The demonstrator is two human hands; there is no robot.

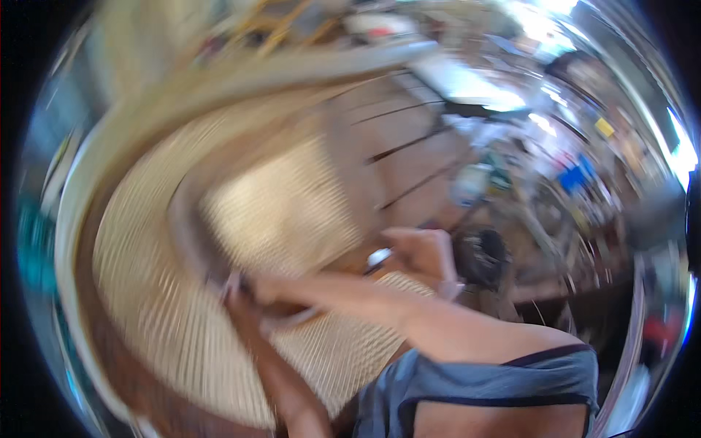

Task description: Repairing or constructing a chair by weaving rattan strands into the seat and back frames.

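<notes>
My left hand (235,292) and my right hand (264,289) meet at the near-left corner of a brown wooden frame (191,208). Motion smears the fingers, so I cannot make out their grip or anything small in them. Inside that frame lies a pale, tightly woven cane panel (281,204). Around it curves a wide band of cane weave (142,281), edged by a pale rounded rim (77,241). My right forearm (365,296) crosses over from the right, and my left forearm (288,379) rises from the lower edge.
Brown slats (409,157) with dark gaps extend behind the panel. A blurred bare hand or foot (427,255) rests right of my wrists, beside a small white object (378,257). Farther right, a dark round container (482,255), a blue item (577,174) and mixed clutter lie close together.
</notes>
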